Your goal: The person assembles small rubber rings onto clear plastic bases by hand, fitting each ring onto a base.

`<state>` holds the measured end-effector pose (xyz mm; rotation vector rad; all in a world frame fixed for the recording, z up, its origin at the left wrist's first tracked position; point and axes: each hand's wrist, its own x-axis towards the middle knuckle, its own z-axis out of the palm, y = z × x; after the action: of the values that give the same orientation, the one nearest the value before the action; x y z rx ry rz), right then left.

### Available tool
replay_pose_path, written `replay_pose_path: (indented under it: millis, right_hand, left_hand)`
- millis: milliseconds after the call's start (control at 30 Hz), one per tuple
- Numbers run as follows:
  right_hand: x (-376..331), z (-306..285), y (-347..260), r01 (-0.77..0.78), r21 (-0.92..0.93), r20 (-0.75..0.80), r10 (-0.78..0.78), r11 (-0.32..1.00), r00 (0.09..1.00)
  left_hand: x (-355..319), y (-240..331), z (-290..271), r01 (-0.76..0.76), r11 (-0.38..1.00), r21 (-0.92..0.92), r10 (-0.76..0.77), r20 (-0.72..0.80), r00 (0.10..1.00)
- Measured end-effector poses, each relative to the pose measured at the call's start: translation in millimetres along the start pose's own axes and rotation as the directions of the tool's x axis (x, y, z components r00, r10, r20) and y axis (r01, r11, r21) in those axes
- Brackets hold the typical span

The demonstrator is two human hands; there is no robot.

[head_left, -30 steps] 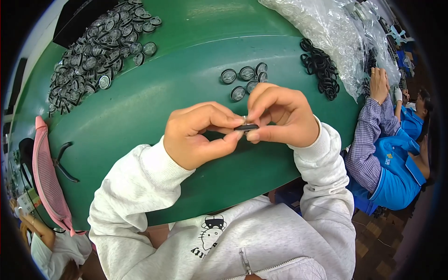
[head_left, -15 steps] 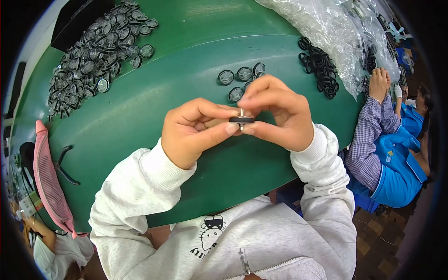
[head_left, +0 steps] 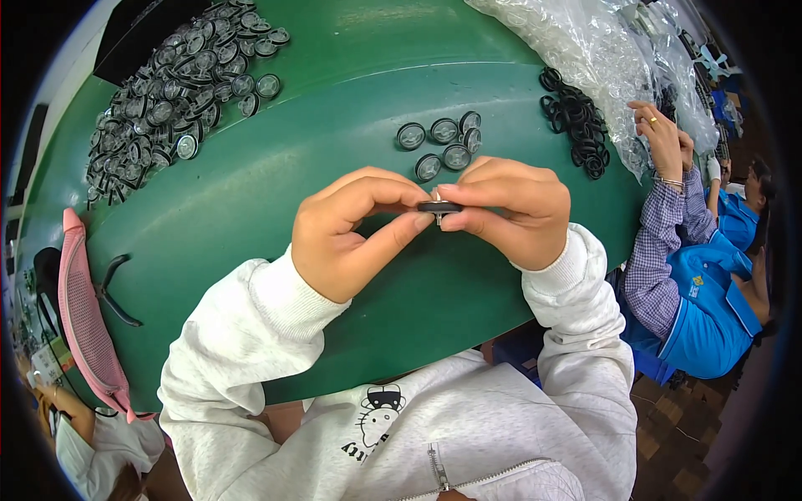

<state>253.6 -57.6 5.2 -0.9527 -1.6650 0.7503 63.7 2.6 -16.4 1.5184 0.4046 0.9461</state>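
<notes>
Between my two hands I hold a small wheel [head_left: 439, 207], edge-on, with a black rubber rim and a short axle sticking out above and below. My left hand [head_left: 351, 225] pinches its left edge between thumb and fingers. On the opposite edge, the thumb and fingertips of my right hand [head_left: 514, 213] are closed as well. Just beyond my hands lie several clear wheels with black rims [head_left: 444, 131], flat on the green table [head_left: 334, 150]. A pile of loose black rubber rings [head_left: 575, 121] sits farther to the right.
A big heap of similar wheels [head_left: 171, 100] covers the far left, beside a black box [head_left: 138, 37]. Pliers [head_left: 114, 292] and a pink mesh pouch [head_left: 88, 321] lie at left. Clear plastic bags [head_left: 589, 58] fill the far right, where a co-worker's hand [head_left: 660, 138] reaches in.
My right fingers have come down from above the axle onto the wheel's edge. The wheel stays held in both hands. The co-worker's hand at the right has opened out over the bag.
</notes>
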Motion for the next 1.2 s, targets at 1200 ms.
replay_pose_path:
  millis: [1200]
  right_hand:
    - [-18, -14, 11, -0.283, -0.478, -0.249, 0.181, 0.832, 0.951]
  left_hand:
    - [3, 3, 3, 0.152, 0.973, 0.176, -0.182, 0.167, 0.969]
